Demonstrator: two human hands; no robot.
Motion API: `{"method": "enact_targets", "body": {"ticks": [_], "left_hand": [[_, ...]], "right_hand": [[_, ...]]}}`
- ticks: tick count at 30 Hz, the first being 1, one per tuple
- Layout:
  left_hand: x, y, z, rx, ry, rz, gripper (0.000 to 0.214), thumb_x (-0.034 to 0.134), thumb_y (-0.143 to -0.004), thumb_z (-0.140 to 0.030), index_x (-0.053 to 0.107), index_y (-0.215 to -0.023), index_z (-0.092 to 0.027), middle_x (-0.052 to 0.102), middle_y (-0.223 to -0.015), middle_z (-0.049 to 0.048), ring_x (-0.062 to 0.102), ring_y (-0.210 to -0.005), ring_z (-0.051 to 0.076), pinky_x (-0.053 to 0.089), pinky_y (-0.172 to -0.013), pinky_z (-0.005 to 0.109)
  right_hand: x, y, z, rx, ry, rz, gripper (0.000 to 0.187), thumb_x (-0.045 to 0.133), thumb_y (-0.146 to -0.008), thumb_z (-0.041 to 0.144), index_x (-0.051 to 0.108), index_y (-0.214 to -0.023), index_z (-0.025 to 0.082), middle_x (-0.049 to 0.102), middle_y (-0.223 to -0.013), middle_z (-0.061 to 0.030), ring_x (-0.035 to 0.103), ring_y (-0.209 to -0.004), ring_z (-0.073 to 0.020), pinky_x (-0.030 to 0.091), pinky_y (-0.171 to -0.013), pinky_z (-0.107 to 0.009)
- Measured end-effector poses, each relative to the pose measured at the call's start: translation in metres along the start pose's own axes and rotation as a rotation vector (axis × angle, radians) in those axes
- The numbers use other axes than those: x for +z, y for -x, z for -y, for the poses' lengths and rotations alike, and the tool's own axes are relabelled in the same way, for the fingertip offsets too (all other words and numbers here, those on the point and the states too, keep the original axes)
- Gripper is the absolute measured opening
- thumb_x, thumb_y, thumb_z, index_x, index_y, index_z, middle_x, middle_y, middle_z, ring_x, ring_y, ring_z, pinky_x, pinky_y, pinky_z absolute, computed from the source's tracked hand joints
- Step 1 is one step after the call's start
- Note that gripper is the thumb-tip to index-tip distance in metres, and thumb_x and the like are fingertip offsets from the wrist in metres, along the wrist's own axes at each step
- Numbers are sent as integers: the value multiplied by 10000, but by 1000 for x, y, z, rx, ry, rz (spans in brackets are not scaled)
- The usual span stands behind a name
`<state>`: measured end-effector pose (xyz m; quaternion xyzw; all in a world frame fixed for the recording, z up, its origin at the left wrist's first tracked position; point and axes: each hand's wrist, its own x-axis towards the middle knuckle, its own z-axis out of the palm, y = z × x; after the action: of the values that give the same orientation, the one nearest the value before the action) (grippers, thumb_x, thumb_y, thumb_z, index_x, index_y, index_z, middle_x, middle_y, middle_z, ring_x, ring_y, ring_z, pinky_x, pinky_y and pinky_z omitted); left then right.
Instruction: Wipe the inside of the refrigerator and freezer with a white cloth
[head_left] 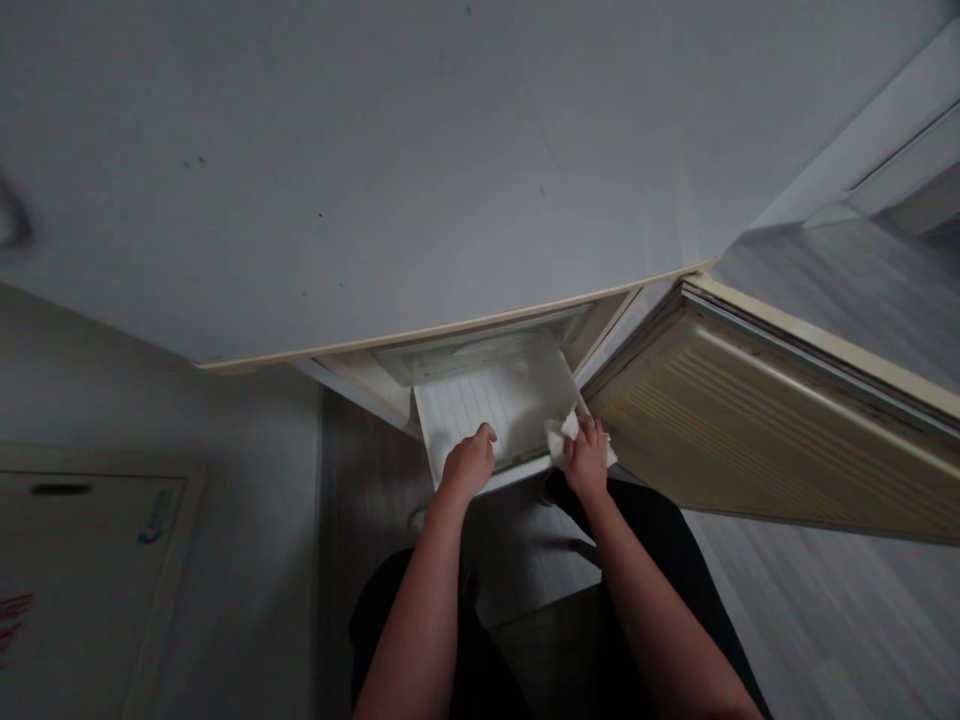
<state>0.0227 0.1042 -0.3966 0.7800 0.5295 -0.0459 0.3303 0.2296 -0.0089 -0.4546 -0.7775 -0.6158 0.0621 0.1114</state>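
A pulled-out white drawer with a ribbed bottom juts from a low fridge or freezer compartment. My left hand is closed over the drawer's front left part, fingers curled; whether it grips the front edge is hidden. At the front right corner, my right hand presses a crumpled white tissue against the drawer's rim. The tissue sticks out on both sides of the fingers.
The open door with a ribbed, yellowish inner panel spreads to the right. Above the drawer rises a large pale door. A wall with a panel stands left. My dark-clothed legs are below, over a wood-look floor.
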Motion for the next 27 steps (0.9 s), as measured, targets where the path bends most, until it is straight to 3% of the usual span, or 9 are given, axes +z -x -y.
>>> {"method": "enact_targets", "body": {"ticks": [2,5,9,13,16,20,23,27], "left_hand": [[0,1,-1,31,3,20,296,366,-994,-156,628,-1096,-249,738,-979,52,689,-912,209,439,-779,298],[-5,2,-5,83,12,4,271,393,-937,-102,625,-919,-241,718,-1032,41,659,-959,185,440,-813,278],[-7,-2,-10,112,14,-20,268,399,-898,-82,604,-826,-238,697,-959,25,634,-908,176,432,-800,274],[0,-5,-14,116,11,3,252,430,-880,-96,622,-806,-243,690,-845,12,631,-843,182,428,-767,279],[5,-6,-15,123,4,11,244,438,-900,-127,638,-824,-244,704,-861,18,638,-851,190,428,-770,289],[7,-6,-15,139,-6,13,246,431,-922,-141,645,-860,-243,720,-919,28,646,-872,190,431,-785,291],[5,-6,-14,156,-8,4,239,424,-939,-146,635,-879,-239,727,-969,35,653,-911,188,433,-810,289],[5,-6,-13,176,-6,4,211,422,-978,-177,624,-973,-238,735,-1093,39,666,-998,185,440,-853,282]], "right_hand": [[6,7,14,53,-13,-15,541,575,-1015,350,498,-1533,214,394,-1622,-150,280,-1548,-359,201,-1247,-663],[28,28,62,94,-49,-6,489,431,-1039,242,544,-1511,181,413,-1617,-179,200,-1587,-362,175,-1239,-697],[58,57,130,-155,-198,171,516,527,-1017,325,551,-1519,205,385,-1643,-173,242,-1565,-416,140,-1223,-751],[72,60,159,-384,-223,286,492,495,-1027,288,557,-1515,309,348,-1681,-69,282,-1562,-372,214,-1253,-688],[75,52,156,-452,-215,303,513,484,-1025,279,536,-1530,346,363,-1675,-31,322,-1549,-332,244,-1266,-643],[72,43,137,-444,-229,277,499,499,-1035,395,579,-1504,244,519,-1560,-112,388,-1499,-334,238,-1271,-609],[64,34,116,-370,-214,174,478,544,-1014,466,663,-1396,204,612,-1436,-139,471,-1398,-336,261,-1252,-594],[53,18,75,-170,-163,-42,329,545,-1006,439,742,-1052,181,685,-1025,-109,588,-1050,-264,338,-1202,-524]]}}
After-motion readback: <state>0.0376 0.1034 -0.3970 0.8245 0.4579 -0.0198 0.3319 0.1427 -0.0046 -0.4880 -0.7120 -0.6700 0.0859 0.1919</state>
